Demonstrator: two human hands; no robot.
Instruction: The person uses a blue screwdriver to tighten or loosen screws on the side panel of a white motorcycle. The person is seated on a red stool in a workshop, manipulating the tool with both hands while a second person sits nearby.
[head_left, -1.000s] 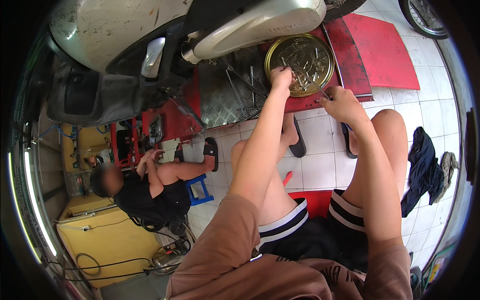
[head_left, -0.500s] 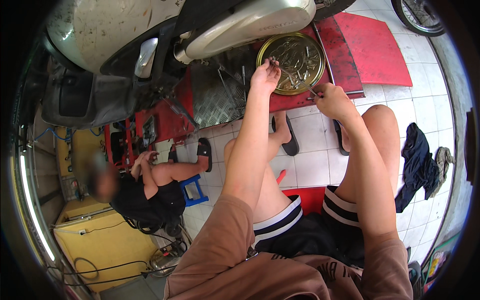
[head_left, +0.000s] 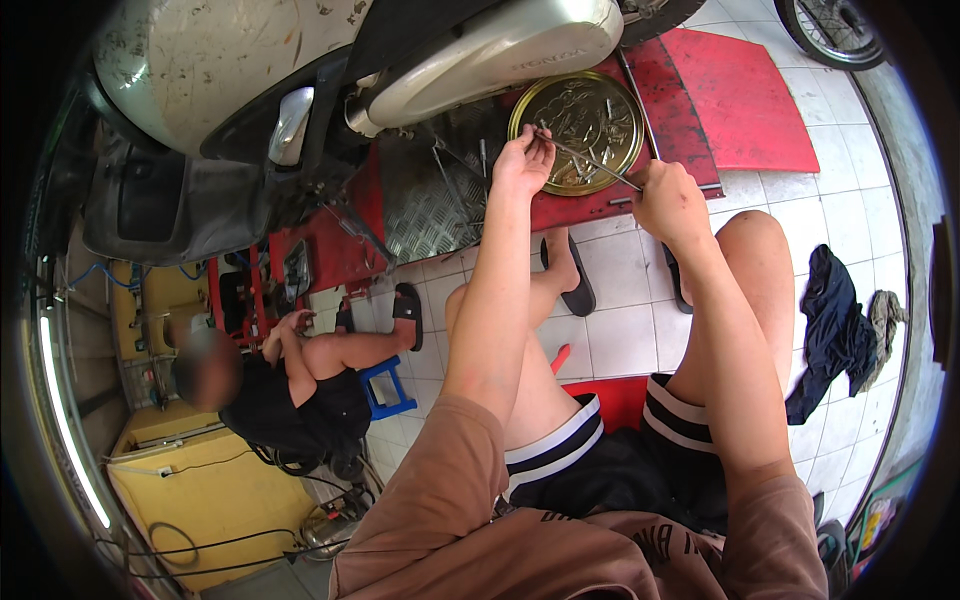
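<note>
My right hand [head_left: 670, 200] is closed around the end of a long thin metal rod tool [head_left: 595, 160]; its handle is hidden in the fist. The rod slants over a round gold tray [head_left: 517, 105] toward my left hand [head_left: 523, 160]. There, the thumb and forefinger are pinched at the rod's far end, on something too small to make out, while the other fingers curl loosely. Small metal bolts and screws [head_left: 580, 112] lie scattered in the tray, below both hands.
A motorcycle [head_left: 490, 60] with pale body panels stands along a red lift platform [head_left: 755, 110]. Metal tools [head_left: 450, 170] lie on its tread plate. To the left a person [head_left: 300, 390] sits beside a blue stool [head_left: 388, 388]. Dark cloth [head_left: 835, 320] lies on the tiles at right.
The rod now lies straighter between my hands, its far end at my left fingertips. Both hands stay over the tray's near side, shifting only slightly.
</note>
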